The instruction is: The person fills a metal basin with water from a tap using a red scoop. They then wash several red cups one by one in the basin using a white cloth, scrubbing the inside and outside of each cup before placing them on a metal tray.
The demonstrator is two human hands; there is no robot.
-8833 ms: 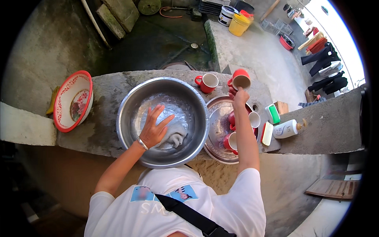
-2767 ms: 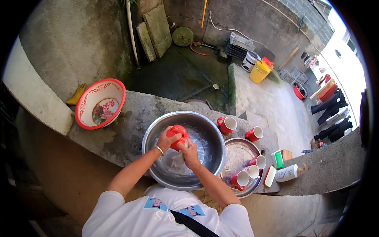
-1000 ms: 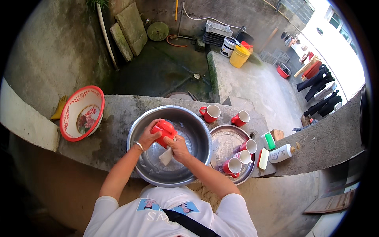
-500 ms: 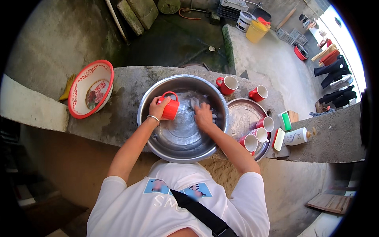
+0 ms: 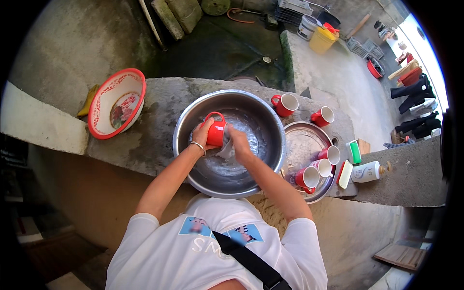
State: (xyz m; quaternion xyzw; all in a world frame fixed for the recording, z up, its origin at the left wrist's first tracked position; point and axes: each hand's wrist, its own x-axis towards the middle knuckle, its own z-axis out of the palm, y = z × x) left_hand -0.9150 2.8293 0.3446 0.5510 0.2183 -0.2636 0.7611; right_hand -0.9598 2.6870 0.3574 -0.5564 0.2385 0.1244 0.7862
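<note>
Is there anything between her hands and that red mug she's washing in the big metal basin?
Nothing blocks the left hand: it grips the red mug directly. The right hand presses a pale cloth against it.

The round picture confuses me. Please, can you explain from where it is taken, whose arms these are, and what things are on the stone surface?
The camera sits on a person's head and looks down through a very wide lens, so straight edges bend. The two arms are that person's own. The left hand holds a red mug over a big steel basin. The right hand presses a pale cloth against the mug. Beside the basin, on the concrete ledge, stand two more red mugs, a red-rimmed flowered bowl and a steel tray with three mugs. Near the tray lie a green sponge and a white bottle.
</note>
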